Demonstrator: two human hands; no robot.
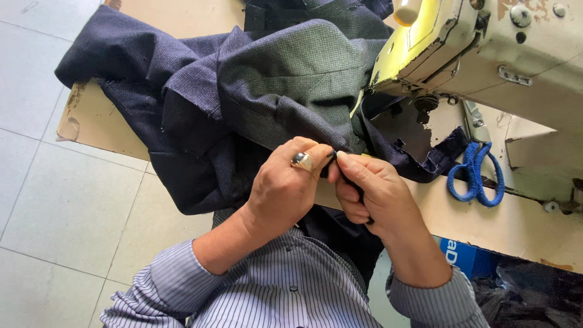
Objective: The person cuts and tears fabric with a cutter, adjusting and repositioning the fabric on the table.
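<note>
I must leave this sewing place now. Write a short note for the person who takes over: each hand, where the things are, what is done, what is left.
Left hand: wears a ring, pinches the edge of the dark navy garment.
Right hand: grips the same edge right beside it; fingertips of both hands meet.
Things: the garment lies bunched on the table, partly hanging off the front. The sewing machine stands at the right. Blue-handled scissors lie by its base, untouched.
Done: the pictures cannot tell which seams are sewn.
Left: the held edge is not under the needle.
</note>
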